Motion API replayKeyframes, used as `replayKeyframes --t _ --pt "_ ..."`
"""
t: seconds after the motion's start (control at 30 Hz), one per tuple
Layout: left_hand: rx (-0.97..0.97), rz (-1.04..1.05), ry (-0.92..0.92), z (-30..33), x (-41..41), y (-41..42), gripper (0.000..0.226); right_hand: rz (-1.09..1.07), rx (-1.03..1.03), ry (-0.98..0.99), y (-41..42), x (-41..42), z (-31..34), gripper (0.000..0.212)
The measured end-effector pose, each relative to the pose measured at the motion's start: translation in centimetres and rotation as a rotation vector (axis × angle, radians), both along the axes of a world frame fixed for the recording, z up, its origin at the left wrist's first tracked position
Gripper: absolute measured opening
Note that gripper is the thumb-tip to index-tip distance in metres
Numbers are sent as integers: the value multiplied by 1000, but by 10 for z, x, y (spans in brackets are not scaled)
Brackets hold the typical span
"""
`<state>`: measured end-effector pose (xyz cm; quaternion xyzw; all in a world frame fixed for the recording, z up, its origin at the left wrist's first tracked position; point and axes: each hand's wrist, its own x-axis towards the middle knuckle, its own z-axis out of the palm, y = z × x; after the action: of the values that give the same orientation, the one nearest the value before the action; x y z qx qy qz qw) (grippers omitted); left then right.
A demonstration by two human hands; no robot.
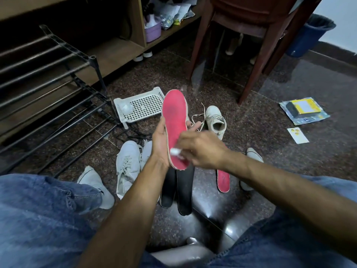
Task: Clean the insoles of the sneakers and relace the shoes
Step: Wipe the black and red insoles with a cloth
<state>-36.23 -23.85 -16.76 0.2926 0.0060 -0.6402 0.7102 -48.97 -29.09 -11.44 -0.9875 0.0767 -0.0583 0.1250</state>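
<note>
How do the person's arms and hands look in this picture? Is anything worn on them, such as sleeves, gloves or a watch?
Both forearms are bare as far as the picture shows; no sleeve reaches into view. The left hand and the right hand wear no gloves. No watch, bracelet or ring can be seen, though the right hand is a little blurred. Blue denim jeans cover the legs below the arms.

We see both forearms stretched forward; our left hand cups the red insole upright, our right hand pinches a small white object against it.
</note>
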Motion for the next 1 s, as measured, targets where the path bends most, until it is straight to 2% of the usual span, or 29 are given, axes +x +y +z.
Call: replayKeyframes --t 0.07,0.13,0.27,0.37,0.43,0.53,0.7,0.83,0.87,0.93,1.0 --pt "-10 -33 -10 1 -10 -2 56 -164 -75 0 -23 18 4 38" --pt "-35 -64 -30 2 -19 -2 53 -331 -119 24 -52 33 12 31" --pt "-77 -148 -22 -1 -20 1 64 -619 -109 -74 -84 37 22 27" --pt "-72 -164 -28 -9 -7 3 58 -475 -48 -135 -71 27 16 24" --pt "-66 -149 -34 -5 -2 1 49 -287 3 -81 -56 18 9 17" --pt "-45 -144 -70 3 -3 -5 54 -134 49 26 -41 11 2 14" --pt "13 -197 -186 1 -10 -8 57 -343 -87 -64 -59 25 8 20" --pt "5 -239 -197 -8 -8 -7 73 -683 -32 -188 -79 35 15 20" --pt "0 -247 -204 -7 -8 -7 73 -704 -8 -214 -76 35 14 20" --pt "4 -232 -212 -5 -8 -7 60 -549 24 -213 -58 33 11 23" --pt "23 -209 -218 -5 -8 -6 56 -323 0 -125 -41 29 9 24"
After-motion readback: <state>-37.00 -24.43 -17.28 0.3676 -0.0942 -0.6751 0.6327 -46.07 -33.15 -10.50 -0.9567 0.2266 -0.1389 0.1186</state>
